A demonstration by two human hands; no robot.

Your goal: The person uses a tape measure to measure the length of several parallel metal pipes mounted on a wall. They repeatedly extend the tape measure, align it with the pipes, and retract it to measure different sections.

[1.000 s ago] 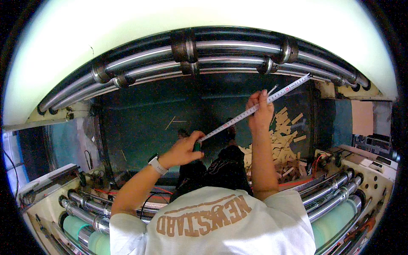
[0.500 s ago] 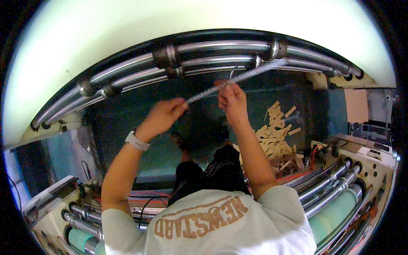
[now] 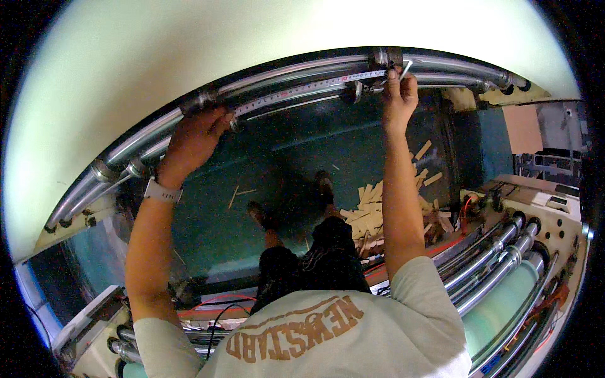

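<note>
Measuring step in hand: tape measure (image 3: 309, 89) is stretched along the upper steel shaft (image 3: 277, 74), lying against it between two dark collars. Left hand (image 3: 192, 142) is closed around the tape's left end, pressing it to the shaft next to the left collar (image 3: 200, 99). Right hand (image 3: 399, 97) pinches the tape's other end between thumb and fingers at the right collar (image 3: 386, 58); the tape's tail sticks out just past the fingers. Both arms are raised, white wristwatch (image 3: 162, 191) on the left wrist. Below: green floor (image 3: 328, 142) with a pile of wooden strips (image 3: 378, 201), green rollers (image 3: 504, 302) lower right. Judgement: span is set, so next calls for keeping the tape taut and flat on the shaft, both ends steady at the collars, then taking the reading at the right thumb. Sag or end slip would spoil it
</note>
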